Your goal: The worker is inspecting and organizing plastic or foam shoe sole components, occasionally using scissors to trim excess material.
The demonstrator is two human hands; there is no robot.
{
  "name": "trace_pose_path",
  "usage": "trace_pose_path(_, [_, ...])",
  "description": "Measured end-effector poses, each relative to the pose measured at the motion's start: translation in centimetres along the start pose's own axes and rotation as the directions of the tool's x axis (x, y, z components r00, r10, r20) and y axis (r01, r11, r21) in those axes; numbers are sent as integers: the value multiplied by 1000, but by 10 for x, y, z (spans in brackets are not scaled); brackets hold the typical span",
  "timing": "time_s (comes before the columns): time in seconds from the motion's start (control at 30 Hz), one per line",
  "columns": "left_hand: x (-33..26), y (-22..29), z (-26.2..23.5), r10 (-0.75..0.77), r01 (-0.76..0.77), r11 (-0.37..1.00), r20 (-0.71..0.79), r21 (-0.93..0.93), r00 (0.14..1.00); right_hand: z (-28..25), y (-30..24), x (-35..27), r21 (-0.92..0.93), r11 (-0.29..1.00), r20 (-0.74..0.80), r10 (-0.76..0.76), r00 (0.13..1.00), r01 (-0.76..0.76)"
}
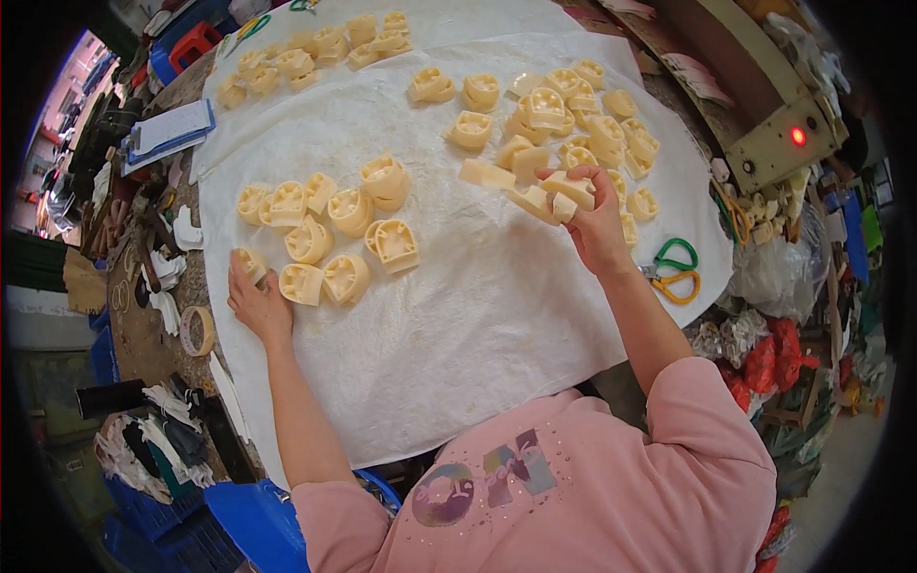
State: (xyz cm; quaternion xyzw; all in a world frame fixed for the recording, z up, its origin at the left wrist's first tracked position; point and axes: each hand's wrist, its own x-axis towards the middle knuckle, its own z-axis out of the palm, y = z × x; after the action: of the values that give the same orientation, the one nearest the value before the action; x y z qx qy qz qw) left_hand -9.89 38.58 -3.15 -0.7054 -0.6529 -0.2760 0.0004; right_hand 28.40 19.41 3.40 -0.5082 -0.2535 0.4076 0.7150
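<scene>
My right hand [600,227] is raised over the right side of the white cloth, closed on a cream molded plastic part [575,189]. Two or more similar parts overlap there, so I cannot tell whether it grips just one. At the left edge of the cloth, my left hand [261,304] curls its fingers round another cream rounded part [250,265], which rests on the cloth. Several hollow cream parts with inner ribs stand beside that hand, one of them a ribbed part [302,285] just to its right.
More cream parts [546,109] crowd the far right, and others [330,43] the far left. Scissors with green and yellow handles [676,272] lie at the right edge. A clipboard [170,132] and a tape roll [197,330] flank the cloth [458,325]. A machine [778,143] shows a red light.
</scene>
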Motion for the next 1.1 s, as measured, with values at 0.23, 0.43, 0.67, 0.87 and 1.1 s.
trace_pose_path(0.23, [9, -17, -9, -196, 193, 674, 80, -713, 977, -8, -11, -37, -16, 981, 63, 196, 978, -196])
trace_pose_path(0.43, [-26, 89, -73, 258, -274, 820, -104, -502, 961, -6, -10, -57, 35, 945, 70, 323, 944, -326])
trace_pose_path(0.67, [-99, 184, -76, 646, -64, 516, 340, -854, 683, -14, -9, -73, -58, 937, 289, 346, 893, -344])
trace_pose_path(0.87, [-128, 177, -62, 643, 554, 349, 623, -756, 445, -23, -13, -85, -66, 980, 449, 199, 871, -190])
trace_pose_path(1.1, [-134, 170, -70, 397, 532, 307, 614, -789, 682, -45, -4, -83, -422, 878, 227, -139, 964, 226])
